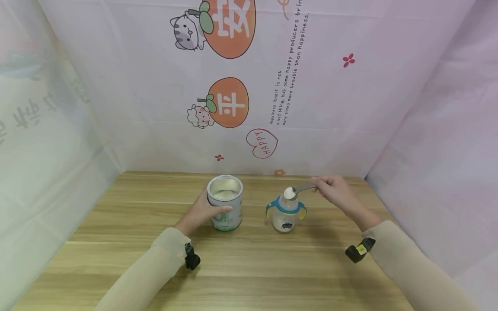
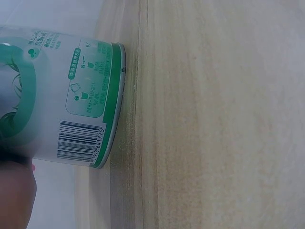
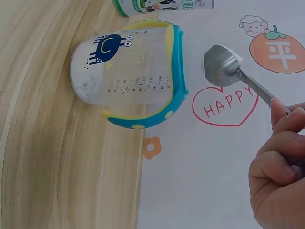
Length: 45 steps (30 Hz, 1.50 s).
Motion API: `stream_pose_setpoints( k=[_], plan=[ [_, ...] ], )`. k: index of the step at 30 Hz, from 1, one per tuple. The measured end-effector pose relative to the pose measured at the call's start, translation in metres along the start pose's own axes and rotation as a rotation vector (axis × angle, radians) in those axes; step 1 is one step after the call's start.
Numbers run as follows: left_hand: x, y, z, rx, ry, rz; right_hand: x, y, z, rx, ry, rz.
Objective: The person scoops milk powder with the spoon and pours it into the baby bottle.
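Note:
My left hand (image 1: 202, 208) grips a white-and-green milk powder can (image 1: 234, 218) from its left side, thumb across the front. The can stands upright with no lid, and pale powder shows inside. Its barcode side fills part of the left wrist view, where a bit of the hand (image 2: 16, 195) also appears. With the right hand (image 1: 337, 193) I pinch the handle of a metal spoon (image 1: 305, 187), heaped with white powder (image 1: 289, 192), right over the mouth of a baby bottle (image 1: 281, 219). The bottle has blue-and-yellow handles, and white powder lies at its bottom.
Both containers stand on a wood-grain table (image 1: 241, 276). A printed white cloth (image 1: 163, 129) hangs behind the table's back edge, with more cloth at the left and right sides. Black wrist cameras are strapped over both sleeves.

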State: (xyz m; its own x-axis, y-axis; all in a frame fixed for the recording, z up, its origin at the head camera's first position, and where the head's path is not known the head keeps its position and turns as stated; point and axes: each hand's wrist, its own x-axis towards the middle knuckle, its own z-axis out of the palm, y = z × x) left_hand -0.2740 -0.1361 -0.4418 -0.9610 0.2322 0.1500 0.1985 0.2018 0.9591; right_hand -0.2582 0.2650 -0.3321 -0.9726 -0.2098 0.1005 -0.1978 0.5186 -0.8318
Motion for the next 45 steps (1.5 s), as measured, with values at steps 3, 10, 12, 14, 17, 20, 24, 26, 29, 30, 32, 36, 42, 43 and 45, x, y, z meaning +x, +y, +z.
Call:
stream_pose_setpoints(
  k=[3,10,12,14,17,20,24,26,29,30,32,36,42,43,45],
  plan=[
    [0.0,0.0,0.0,0.001,-0.001,0.0,-0.001,-0.001,0.002,-0.038,0.009,-0.019],
    [0.0,0.001,-0.001,0.006,0.006,0.004,-0.003,0.0,0.006,-0.141,0.033,-0.056],
    [-0.001,0.002,-0.001,0.004,0.001,0.001,-0.004,-0.001,0.007,-0.172,0.04,-0.068],
    [-0.002,0.002,-0.001,0.001,-0.005,-0.002,-0.007,-0.002,0.009,-0.208,0.045,-0.083],
    [-0.002,0.001,-0.001,0.0,-0.011,0.002,-0.009,-0.003,0.012,-0.256,0.062,-0.114],
    [-0.001,0.004,-0.001,-0.015,-0.02,-0.003,-0.01,-0.003,0.016,-0.293,0.082,-0.162],
    [0.0,0.004,-0.001,-0.021,-0.021,-0.014,-0.012,-0.002,0.021,-0.361,0.119,-0.273],
    [-0.001,0.004,-0.001,-0.014,-0.015,-0.018,-0.013,-0.002,0.024,-0.404,0.139,-0.352],
    [0.0,0.001,-0.001,-0.014,-0.01,-0.016,-0.013,0.0,0.027,-0.458,0.166,-0.48],
    [0.0,0.001,-0.001,-0.017,-0.01,-0.016,-0.014,0.0,0.028,-0.475,0.173,-0.517],
    [0.0,0.0,0.0,-0.021,-0.011,-0.019,-0.014,0.001,0.03,-0.513,0.183,-0.593],
    [0.0,-0.001,-0.001,-0.024,-0.011,-0.025,-0.014,0.002,0.032,-0.573,0.184,-0.739],
    [0.0,0.0,-0.001,-0.014,-0.006,-0.027,-0.015,0.003,0.034,-0.646,0.194,-0.946],
    [0.0,0.0,-0.001,-0.011,-0.005,-0.028,-0.016,0.004,0.034,-0.662,0.198,-0.972],
    [-0.001,0.0,-0.001,-0.005,-0.002,-0.032,-0.017,0.004,0.034,-0.697,0.208,-1.022]
  ],
)
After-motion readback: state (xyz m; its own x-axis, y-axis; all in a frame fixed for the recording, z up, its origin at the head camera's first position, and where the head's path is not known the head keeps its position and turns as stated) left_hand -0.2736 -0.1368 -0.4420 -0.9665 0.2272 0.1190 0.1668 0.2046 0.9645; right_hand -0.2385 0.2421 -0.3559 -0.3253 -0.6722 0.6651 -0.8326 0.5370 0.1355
